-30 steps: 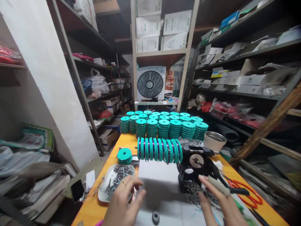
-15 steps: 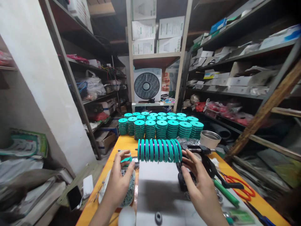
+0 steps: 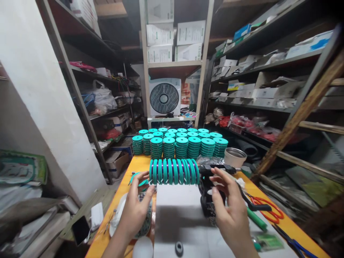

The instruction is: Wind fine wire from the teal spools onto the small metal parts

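A row of teal foam spools (image 3: 174, 172) with dark purple bands between them lies crosswise in front of me, in line with a black hand-cranked device (image 3: 212, 200). My left hand (image 3: 137, 202) is at the row's left end, thumb and fingers apart, fingertips close to the end spool; I cannot tell whether they touch. To the right, my right hand (image 3: 228, 206) is open with spread fingers, apart from the row and beside the device's black shaft (image 3: 219, 169). Neither hand visibly grips anything. Behind my left hand sits a partly hidden tub of small metal pieces (image 3: 146, 218).
Stacked teal spools (image 3: 181, 147) stand along the back of the yellow table (image 3: 139, 163). A beige cup (image 3: 235, 159), orange-handled scissors (image 3: 271, 213), a green tube (image 3: 256, 218) and blue-handled pliers (image 3: 295, 245) lie right. A small grey ring (image 3: 178, 248) is in front.
The spool row has shifted slightly left, closer to my left fingertips. My right hand has come away from the row's right end, and a gap shows between them. The view has shifted a little.
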`<state>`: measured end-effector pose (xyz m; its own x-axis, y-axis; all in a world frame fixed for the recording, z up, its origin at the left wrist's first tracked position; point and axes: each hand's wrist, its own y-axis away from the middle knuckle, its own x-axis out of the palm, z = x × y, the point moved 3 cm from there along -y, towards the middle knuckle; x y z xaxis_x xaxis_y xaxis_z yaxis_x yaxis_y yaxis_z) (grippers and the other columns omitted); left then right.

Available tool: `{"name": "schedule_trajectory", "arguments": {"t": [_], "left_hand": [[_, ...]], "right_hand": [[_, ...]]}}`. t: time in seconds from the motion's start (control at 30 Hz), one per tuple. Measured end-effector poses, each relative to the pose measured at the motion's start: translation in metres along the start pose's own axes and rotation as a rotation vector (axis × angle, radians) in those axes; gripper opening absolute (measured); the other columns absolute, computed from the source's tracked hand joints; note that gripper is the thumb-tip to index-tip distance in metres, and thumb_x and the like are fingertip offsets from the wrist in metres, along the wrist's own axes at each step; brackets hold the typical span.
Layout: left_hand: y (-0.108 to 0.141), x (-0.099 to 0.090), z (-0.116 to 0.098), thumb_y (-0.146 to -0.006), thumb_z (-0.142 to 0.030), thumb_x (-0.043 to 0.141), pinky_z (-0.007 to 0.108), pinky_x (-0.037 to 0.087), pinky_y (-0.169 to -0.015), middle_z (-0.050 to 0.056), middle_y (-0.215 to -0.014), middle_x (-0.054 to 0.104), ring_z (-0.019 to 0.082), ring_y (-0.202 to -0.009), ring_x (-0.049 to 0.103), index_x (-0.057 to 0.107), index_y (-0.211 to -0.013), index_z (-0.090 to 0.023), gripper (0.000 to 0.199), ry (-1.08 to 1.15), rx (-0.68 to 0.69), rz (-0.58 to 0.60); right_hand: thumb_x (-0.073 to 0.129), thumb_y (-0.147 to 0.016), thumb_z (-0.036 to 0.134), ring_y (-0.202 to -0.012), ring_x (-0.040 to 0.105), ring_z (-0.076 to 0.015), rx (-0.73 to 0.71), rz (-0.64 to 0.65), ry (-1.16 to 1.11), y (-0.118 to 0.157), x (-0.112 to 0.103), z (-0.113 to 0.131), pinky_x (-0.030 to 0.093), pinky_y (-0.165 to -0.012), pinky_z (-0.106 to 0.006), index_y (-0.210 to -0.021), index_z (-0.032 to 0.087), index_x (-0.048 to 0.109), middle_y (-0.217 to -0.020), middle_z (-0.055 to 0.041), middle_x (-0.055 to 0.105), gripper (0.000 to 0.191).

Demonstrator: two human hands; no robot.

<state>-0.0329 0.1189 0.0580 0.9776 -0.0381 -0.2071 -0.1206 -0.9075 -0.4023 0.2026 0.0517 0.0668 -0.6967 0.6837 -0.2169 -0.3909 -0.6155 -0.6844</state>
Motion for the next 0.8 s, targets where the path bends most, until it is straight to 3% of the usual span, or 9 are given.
{"name": "schedule_trajectory", "arguments": {"t": [0.07,0.2,0.33,0.43,0.5,0.63,0.73,0.8], "left_hand": [[0.0,-0.004,0.003,-0.09,-0.039,0.048,0.038,0.04,-0.097,0.007,-0.126,0.05,0.022,-0.121,0.045,0.044,-0.119,-0.027,0.032,-0.008,0.006,-0.026],[0.0,-0.003,0.003,-0.09,-0.039,0.048,0.039,0.04,-0.099,0.007,-0.128,0.05,0.022,-0.121,0.045,0.045,-0.12,-0.027,0.032,-0.015,0.011,-0.017],[0.002,0.01,-0.001,-0.09,-0.037,0.05,0.038,0.036,-0.104,0.007,-0.134,0.047,0.021,-0.124,0.045,0.04,-0.127,-0.027,0.04,0.039,-0.004,0.03],[0.002,-0.001,0.004,-0.089,-0.036,0.051,0.036,0.039,-0.102,0.007,-0.134,0.048,0.021,-0.121,0.048,0.037,-0.131,-0.027,0.045,0.101,-0.021,-0.066],[0.004,-0.028,0.014,-0.088,-0.036,0.053,0.036,0.039,-0.101,0.006,-0.13,0.052,0.021,-0.119,0.05,0.037,-0.13,-0.028,0.046,0.091,-0.029,-0.203],[0.013,-0.113,0.035,-0.083,-0.038,0.058,0.04,0.037,-0.103,0.007,-0.121,0.055,0.024,-0.118,0.049,0.043,-0.126,-0.026,0.047,-0.087,0.016,-0.522],[0.006,-0.164,0.033,-0.08,-0.039,0.061,0.045,0.04,-0.1,0.009,-0.12,0.053,0.028,-0.115,0.05,0.044,-0.127,-0.024,0.053,-0.317,0.1,-0.646],[-0.015,-0.176,0.023,-0.08,-0.038,0.06,0.046,0.042,-0.097,0.011,-0.12,0.05,0.029,-0.114,0.05,0.045,-0.127,-0.022,0.052,-0.526,0.189,-0.645]], "right_hand": [[0.045,-0.089,0.027,-0.106,0.053,-0.0249,-0.051,-0.034,0.094,0.002,-0.006,0.003,0.043,-0.09,-0.043,-0.126,0.025,0.049,-0.121,-0.009,0.053,0.037],[0.044,-0.091,0.029,-0.113,0.051,-0.0238,-0.055,0.071,0.123,0.006,-0.004,-0.001,0.041,-0.096,-0.042,-0.124,0.028,0.049,-0.122,-0.0058,0.053,0.034],[0.041,-0.093,0.031,-0.118,0.049,-0.0216,0.046,0.253,-0.015,0.008,0.013,-0.006,0.043,-0.099,-0.041,-0.138,0.031,0.033,-0.136,-0.0043,0.045,0.046],[0.04,-0.093,0.028,-0.124,0.045,-0.0214,-0.002,0.361,-0.083,0.012,0.035,0.01,0.04,-0.103,-0.041,-0.142,0.031,0.025,-0.142,-0.0048,0.038,0.052],[0.04,-0.092,0.023,-0.13,0.038,-0.0215,-0.078,0.477,-0.143,0.019,0.059,0.029,0.036,-0.107,-0.042,-0.144,0.03,0.021,-0.145,-0.0049,0.033,0.056],[0.043,-0.086,0.013,-0.14,0.018,-0.0206,-0.157,0.744,-0.375,0.035,0.13,0.066,0.02,-0.115,-0.043,-0.147,0.028,0.016,-0.15,-0.0038,0.022,0.068],[0.047,-0.082,0.013,-0.136,0.029,-0.021,-0.017,0.867,-0.74,0.032,0.19,0.074,0.026,-0.112,-0.042,-0.147,0.028,0.017,-0.146,-0.0063,0.029,0.073],[0.054,-0.079,0.016,-0.128,0.043,-0.0212,0.172,0.873,-0.977,0.018,0.226,0.068,0.029,-0.11,-0.041,-0.145,0.027,0.022,-0.145,-0.0061,0.032,0.074]]}}
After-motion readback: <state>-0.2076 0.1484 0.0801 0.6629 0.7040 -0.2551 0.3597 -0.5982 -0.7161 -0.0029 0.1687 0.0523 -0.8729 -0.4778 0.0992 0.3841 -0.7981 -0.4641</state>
